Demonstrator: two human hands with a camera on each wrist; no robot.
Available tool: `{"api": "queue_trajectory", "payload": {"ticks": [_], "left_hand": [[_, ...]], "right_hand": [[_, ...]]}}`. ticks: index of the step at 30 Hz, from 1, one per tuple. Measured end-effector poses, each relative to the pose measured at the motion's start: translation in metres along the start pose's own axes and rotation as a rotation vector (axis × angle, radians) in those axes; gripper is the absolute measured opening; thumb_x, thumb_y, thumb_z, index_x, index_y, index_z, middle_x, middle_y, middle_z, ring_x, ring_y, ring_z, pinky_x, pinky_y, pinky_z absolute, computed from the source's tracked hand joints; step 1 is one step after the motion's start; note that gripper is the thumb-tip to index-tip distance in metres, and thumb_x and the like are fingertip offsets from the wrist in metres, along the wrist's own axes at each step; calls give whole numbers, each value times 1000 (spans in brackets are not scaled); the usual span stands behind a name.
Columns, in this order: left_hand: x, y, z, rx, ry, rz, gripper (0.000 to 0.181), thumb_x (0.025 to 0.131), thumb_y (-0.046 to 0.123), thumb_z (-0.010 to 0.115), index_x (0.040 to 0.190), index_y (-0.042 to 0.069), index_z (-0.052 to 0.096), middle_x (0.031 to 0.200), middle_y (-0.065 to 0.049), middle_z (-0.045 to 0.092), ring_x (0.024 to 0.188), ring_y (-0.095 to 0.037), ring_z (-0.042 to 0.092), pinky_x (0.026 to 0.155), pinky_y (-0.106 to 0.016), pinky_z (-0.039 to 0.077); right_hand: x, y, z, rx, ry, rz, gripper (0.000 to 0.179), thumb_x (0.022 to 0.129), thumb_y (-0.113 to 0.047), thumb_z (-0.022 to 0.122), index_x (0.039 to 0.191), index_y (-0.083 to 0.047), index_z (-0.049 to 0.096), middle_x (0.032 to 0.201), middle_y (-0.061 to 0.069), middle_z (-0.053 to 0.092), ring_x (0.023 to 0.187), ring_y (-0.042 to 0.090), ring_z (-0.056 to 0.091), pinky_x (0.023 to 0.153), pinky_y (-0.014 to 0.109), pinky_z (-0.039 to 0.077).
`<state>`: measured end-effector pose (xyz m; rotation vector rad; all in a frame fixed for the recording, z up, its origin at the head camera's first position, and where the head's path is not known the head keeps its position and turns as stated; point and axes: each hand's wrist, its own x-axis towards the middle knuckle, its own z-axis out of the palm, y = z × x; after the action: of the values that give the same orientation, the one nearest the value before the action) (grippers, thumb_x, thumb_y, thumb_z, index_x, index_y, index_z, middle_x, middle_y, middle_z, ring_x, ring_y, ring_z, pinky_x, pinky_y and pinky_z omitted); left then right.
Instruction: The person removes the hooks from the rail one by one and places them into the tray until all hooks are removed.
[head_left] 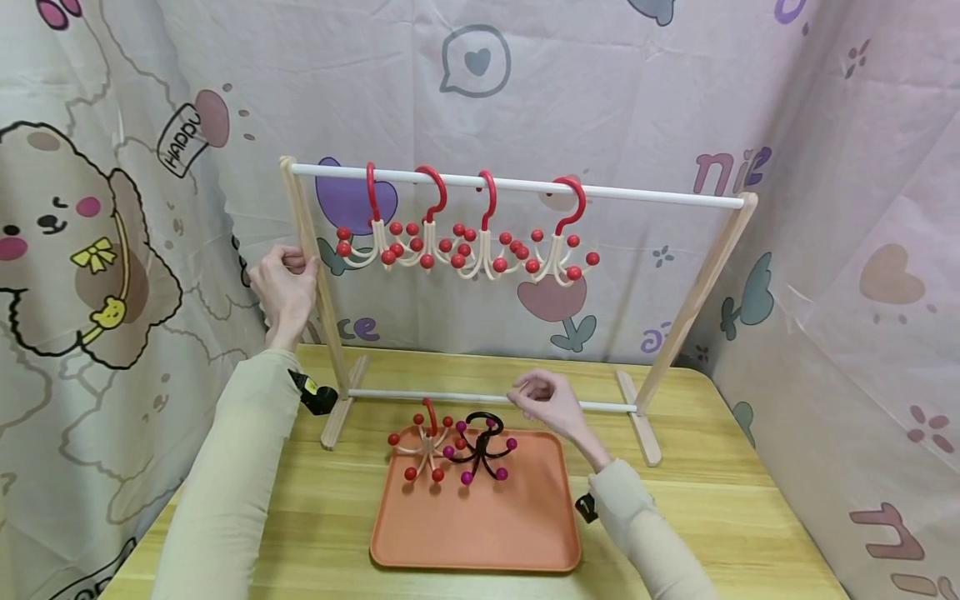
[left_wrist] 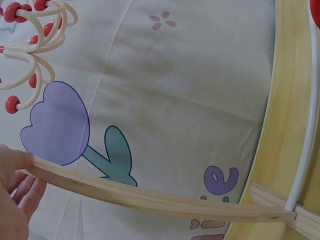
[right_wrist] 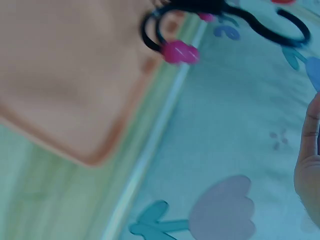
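Orange tray [head_left: 480, 529] with black hanger [head_left: 482, 447], red-hooked hanger [head_left: 428, 447]

Rack [head_left: 703, 287] is standing on table [head_left: 735, 508], behind tray [head_left: 480, 533]; four hangers [head_left: 489, 198] are hanging from top bar [head_left: 667, 195]; two other hangers [head_left: 482, 448] are lying on tray.

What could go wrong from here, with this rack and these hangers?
The left hand pinches the rack's wooden post; a strong pull might tilt the rack, and the four hanging hangers could slide along the bar.
The hanging hangers' beaded arms crowd together, so moving one may tangle its neighbour.
On the tray, the black hanger sits close beside the red-hooked one; if the right hand lifts it, their arms might catch.
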<state>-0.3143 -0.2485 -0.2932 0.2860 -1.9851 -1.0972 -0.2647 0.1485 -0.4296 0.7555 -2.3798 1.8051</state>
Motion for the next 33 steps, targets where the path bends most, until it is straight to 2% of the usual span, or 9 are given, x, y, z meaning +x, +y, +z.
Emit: {"api": "queue_trajectory", "payload": {"ticks": [7,9,18,23,28,30,33], "left_hand": [[0,1,-1,0,-11,-14,26,93,16,68,111,-3,70,106,-25,74,106,-37,62,104,-45,41],[0,1,-1,0,-19,-20,27,93,16,68,112,-3,70,107,-25,74,109,-37,61,105,-45,40],[-1,3,-2,-3,-36,-44,29,93,18,68,114,-2,69,110,-25,72,116,-36,56,107,-45,36],[-1,3,-2,-6,-37,-39,28,93,17,68,114,-3,69,110,-25,72,118,-36,55,108,-45,34],[0,3,-2,-3,-28,-32,28,93,17,68,113,-3,69,109,-26,73,114,-36,59,108,-44,36],[0,3,-2,-3,-28,-31,28,93,17,68,114,-3,69,109,-26,73,114,-36,59,108,-44,36],[-1,3,-2,0,-31,-33,28,94,17,68,114,-2,69,110,-26,72,114,-36,58,108,-44,36]], "right_hand": [[18,-28,-28,10,88,-113,18,88,0,72,103,10,67,70,-7,69,53,10,61,51,26,54],[23,-38,-36,8,119,-147,18,88,2,71,103,12,65,70,-11,69,52,10,61,51,25,54],[47,-90,-72,0,304,-255,18,89,4,69,104,13,65,74,-14,71,53,5,61,51,20,52],[63,-118,-86,9,410,-335,17,89,3,70,103,10,66,73,-5,73,51,6,61,49,20,52],[77,-140,-96,-62,477,-313,19,91,-8,72,109,-3,68,73,-10,71,52,7,63,53,20,53],[83,-145,-99,-84,487,-275,24,91,-13,73,113,-4,67,74,-14,70,52,7,63,54,20,54],[92,-147,-101,-97,494,-235,34,91,-19,74,119,-2,66,78,-12,71,54,5,63,56,19,54]]}}
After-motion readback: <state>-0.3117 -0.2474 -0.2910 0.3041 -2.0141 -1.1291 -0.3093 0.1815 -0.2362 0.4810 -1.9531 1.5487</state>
